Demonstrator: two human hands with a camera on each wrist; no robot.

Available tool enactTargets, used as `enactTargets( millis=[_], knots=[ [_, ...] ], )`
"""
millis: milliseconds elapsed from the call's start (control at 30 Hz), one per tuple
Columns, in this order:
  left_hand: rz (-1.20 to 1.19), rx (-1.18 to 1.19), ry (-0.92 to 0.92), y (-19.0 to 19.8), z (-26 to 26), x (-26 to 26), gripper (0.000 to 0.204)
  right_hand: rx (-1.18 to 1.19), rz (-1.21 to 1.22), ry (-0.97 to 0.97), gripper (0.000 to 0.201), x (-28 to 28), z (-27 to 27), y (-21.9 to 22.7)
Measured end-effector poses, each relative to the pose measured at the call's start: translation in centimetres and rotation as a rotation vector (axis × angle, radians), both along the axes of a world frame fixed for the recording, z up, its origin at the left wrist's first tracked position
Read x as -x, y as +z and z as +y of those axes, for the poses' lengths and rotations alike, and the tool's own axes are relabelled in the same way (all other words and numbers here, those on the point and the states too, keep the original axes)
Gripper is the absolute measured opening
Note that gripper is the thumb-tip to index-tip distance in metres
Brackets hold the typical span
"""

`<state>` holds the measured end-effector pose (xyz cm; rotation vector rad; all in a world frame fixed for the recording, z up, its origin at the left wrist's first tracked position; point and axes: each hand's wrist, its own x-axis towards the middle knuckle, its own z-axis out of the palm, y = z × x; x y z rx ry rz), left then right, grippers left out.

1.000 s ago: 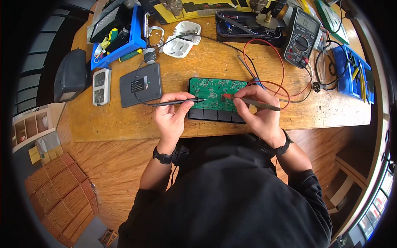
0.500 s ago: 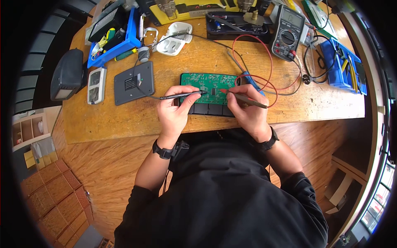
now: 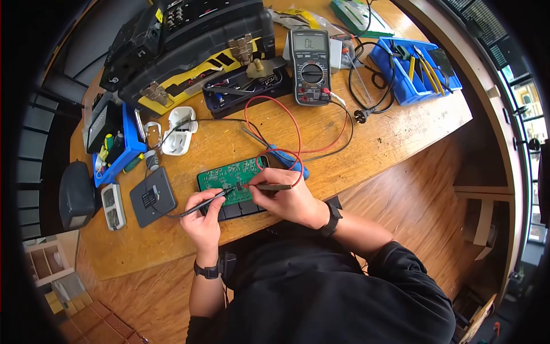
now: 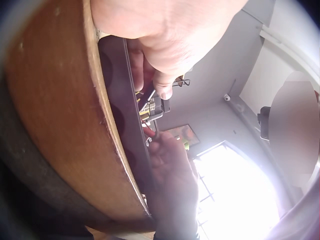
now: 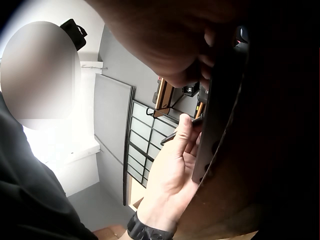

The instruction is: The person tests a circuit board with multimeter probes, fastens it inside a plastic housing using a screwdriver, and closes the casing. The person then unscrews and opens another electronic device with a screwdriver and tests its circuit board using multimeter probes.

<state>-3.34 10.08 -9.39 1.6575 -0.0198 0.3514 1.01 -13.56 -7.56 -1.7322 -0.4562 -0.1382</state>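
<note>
A green circuit board (image 3: 215, 178) in a dark casing lies near the table's front edge. The left hand (image 3: 201, 228) pinches a black test probe (image 3: 195, 212), its tip over the board beside a dark chip (image 3: 239, 186). From the other side, the right hand (image 3: 292, 200) holds a red-tipped probe (image 3: 276, 187) like a pen, its tip close to the same chip. Behind them a multimeter (image 3: 311, 71) displays "OL", with red and black leads plugged in. In the left wrist view the dark casing (image 4: 122, 100) hides the board's face.
To the left lie a grey back cover (image 3: 152, 198) and an opened white case (image 3: 179, 132). A blue-handled tool (image 3: 289, 161) rests just behind the right hand. Blue bins hold pliers (image 3: 427, 71) at right and screwdrivers at left. A large tool case (image 3: 195, 69) stands at the back.
The head view has turned, so the table appears rotated and shifted. The black probe's tip has moved closer to the chip. Both hands keep their hold on the probes.
</note>
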Motion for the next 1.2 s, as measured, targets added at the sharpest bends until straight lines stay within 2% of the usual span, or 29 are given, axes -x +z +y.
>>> enactTargets(
  millis=[233,300,333,400,433,467,533,633,833,900,1000,1133,1167,1200],
  knots=[
    [-0.003,0.017,0.026,0.2,-0.3,0.0,0.023,-0.016,-0.001,0.003,0.010,0.0,0.1,0.1],
    [-0.040,-0.066,0.029,0.1,-0.2,-0.3,0.023,-0.017,-0.001,0.008,0.011,-0.1,-0.2,0.5],
    [-0.044,-0.189,0.046,0.1,0.0,-0.3,0.021,-0.025,0.007,0.024,0.013,0.0,-0.1,0.5],
    [-0.006,-0.137,0.082,0.1,-0.3,-0.2,0.020,0.040,-0.052,0.003,0.010,-0.2,-0.2,0.4],
    [-0.023,-0.173,0.084,0.1,-0.2,-0.3,0.020,-0.028,0.077,0.021,0.007,0.0,0.2,-0.4],
    [-0.028,-0.165,0.079,0.5,-0.4,-0.4,0.021,-0.047,0.084,0.015,0.006,0.1,0.4,0.0],
    [0.014,-0.052,0.053,0.5,-0.6,-0.3,0.023,0.051,0.121,-0.020,0.009,0.0,0.3,0.3],
    [0.009,-0.024,0.047,0.3,-0.5,-0.2,0.024,0.078,-0.016,-0.055,0.009,-0.1,0.5,0.1],
    [0.002,-0.008,0.037,0.7,-1.0,-0.3,0.023,0.100,-0.020,-0.038,0.010,-0.1,0.1,0.0],
    [-0.012,-0.095,0.078,0.5,-1.1,-0.5,0.022,0.113,0.002,-0.029,0.010,0.0,0.0,0.5],
    [-0.001,-0.022,0.094,0.6,-1.3,-0.5,0.020,0.101,0.013,-0.028,0.010,0.0,0.1,0.4],
    [-0.046,-0.042,0.096,0.8,-1.1,-0.1,0.019,0.024,0.069,-0.022,0.009,0.2,0.4,-0.2],
    [-0.003,-0.109,0.096,1.0,-0.8,0.2,0.019,-0.054,0.047,0.000,0.009,0.2,0.5,-0.5],
    [0.022,-0.165,0.085,1.0,-1.0,-0.2,0.019,0.023,0.009,0.000,0.009,0.1,0.2,-0.1]
  ],
)
